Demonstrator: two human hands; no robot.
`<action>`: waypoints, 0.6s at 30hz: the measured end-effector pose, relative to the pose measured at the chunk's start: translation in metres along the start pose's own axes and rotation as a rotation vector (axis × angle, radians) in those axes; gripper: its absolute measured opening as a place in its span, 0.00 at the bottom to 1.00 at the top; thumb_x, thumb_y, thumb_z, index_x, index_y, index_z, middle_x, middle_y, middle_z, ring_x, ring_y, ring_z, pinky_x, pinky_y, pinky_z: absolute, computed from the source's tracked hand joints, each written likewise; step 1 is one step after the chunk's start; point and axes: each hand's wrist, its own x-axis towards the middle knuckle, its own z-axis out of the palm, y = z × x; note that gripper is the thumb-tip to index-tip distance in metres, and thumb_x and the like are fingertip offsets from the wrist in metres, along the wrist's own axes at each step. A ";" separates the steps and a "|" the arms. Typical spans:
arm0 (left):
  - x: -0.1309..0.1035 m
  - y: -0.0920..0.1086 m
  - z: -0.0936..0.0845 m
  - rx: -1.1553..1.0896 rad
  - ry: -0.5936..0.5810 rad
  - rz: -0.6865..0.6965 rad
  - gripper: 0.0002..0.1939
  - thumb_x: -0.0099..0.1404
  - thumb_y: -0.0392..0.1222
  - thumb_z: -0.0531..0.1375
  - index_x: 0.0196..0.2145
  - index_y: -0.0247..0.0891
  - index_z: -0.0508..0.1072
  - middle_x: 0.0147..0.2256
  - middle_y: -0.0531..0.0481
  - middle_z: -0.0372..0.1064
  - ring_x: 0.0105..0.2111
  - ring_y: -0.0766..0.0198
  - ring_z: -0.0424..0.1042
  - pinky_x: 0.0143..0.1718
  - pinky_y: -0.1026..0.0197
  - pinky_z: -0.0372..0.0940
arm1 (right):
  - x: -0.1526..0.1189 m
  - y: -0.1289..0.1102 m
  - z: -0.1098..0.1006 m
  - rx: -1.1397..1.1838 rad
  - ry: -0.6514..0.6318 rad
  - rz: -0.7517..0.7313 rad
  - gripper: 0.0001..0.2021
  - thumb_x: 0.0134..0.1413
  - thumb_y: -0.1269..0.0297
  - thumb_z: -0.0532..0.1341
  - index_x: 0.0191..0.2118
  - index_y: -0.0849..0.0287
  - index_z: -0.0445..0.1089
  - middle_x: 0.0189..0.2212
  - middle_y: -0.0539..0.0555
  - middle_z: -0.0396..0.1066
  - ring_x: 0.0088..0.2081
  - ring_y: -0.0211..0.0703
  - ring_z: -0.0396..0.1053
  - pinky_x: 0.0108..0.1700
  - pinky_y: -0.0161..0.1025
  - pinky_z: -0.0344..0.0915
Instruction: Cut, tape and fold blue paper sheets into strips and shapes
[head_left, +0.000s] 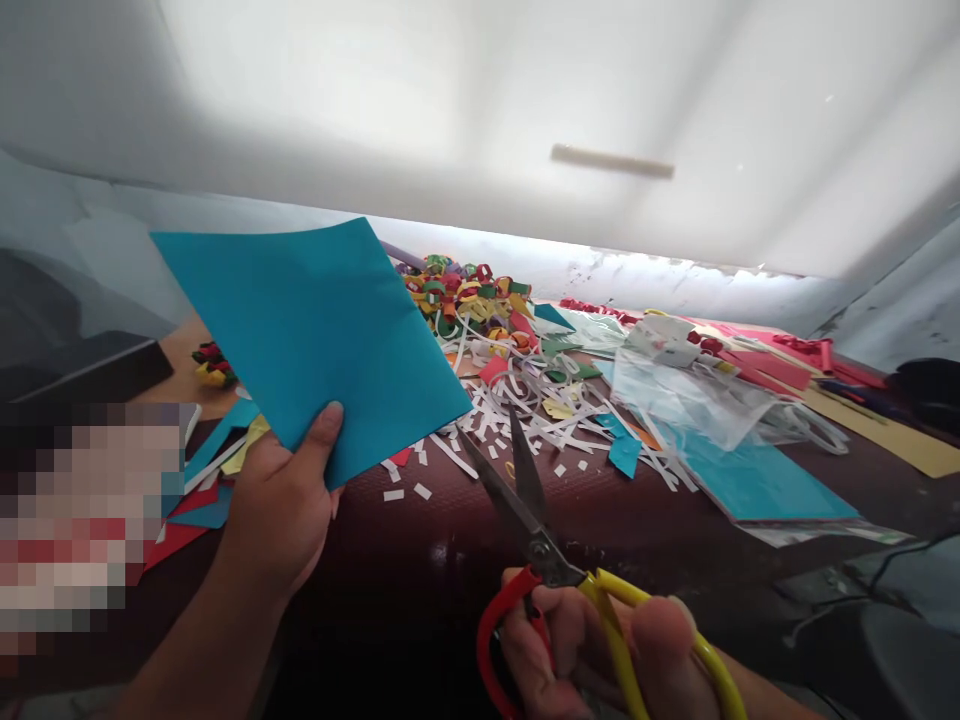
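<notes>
A blue sheet of paper (307, 330) is held up by its lower edge in my left hand (281, 500), the thumb flat on its front. My right hand (585, 640) has its fingers through the handles of a pair of scissors (541, 550), one handle red and the other yellow. Their blades stand apart and point up and away, close to the sheet's right corner without visibly touching it. Beyond the blades, white paper strips (517, 400) and small white scraps lie scattered on the dark red table (435, 580).
Behind the strips rises a heap of colourful paper chains (472, 290). To the right lie a clear plastic bag (690, 390) and a blue paper stack (772, 475). Red and blue paper pieces (199, 510) rest at left. A white panel (420, 90) hangs above the table.
</notes>
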 end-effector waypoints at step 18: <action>0.006 -0.008 -0.014 0.144 -0.057 0.080 0.09 0.63 0.43 0.69 0.42 0.43 0.78 0.41 0.49 0.81 0.47 0.56 0.79 0.35 0.65 0.76 | 0.012 -0.006 0.005 0.132 -0.086 -0.157 0.37 0.52 0.22 0.52 0.32 0.59 0.64 0.21 0.44 0.56 0.18 0.30 0.54 0.21 0.31 0.57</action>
